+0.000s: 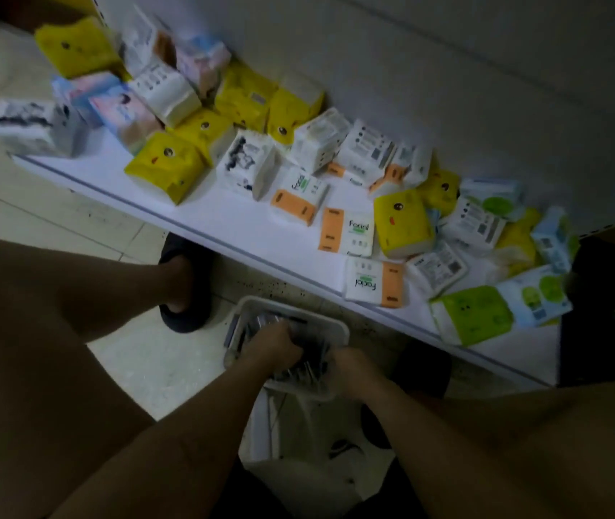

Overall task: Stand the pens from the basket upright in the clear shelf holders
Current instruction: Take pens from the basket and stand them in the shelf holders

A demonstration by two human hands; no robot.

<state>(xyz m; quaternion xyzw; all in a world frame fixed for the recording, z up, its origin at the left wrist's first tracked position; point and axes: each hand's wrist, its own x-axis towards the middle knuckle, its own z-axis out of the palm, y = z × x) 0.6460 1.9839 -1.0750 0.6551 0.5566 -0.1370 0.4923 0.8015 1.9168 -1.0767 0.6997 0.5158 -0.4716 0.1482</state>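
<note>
1. We look down on a white basket standing on the tiled floor, just in front of the low white shelf
2. The pens lie inside the basket as a dark, loose heap; the view is dim and blurred, so we cannot count them or tell one kind from another
3. Our left hand reaches into the middle of the basket, its fingers curled down around a bunch of pens
4. Our right hand sits at the near right corner of the basket, close beside the left, with dark pens showing in the narrow gap between the two
5. We cannot tell whether the right hand grips pens, holds the basket's rim or only rests there
6. On the shelf many tissue packs lie in disorder: yellow ones, white-and-orange ones marked "Facial", and green and pale blue ones toward the right end
7. A dark slipper on our left foot stands on the floor to the left of the basket, its toe under the shelf's front edge
8. A white plastic bag lies on the floor just on the near side of the basket, between our forearms
9. A black crate stands at the right end of the shelf, touching the green and blue packs
</note>
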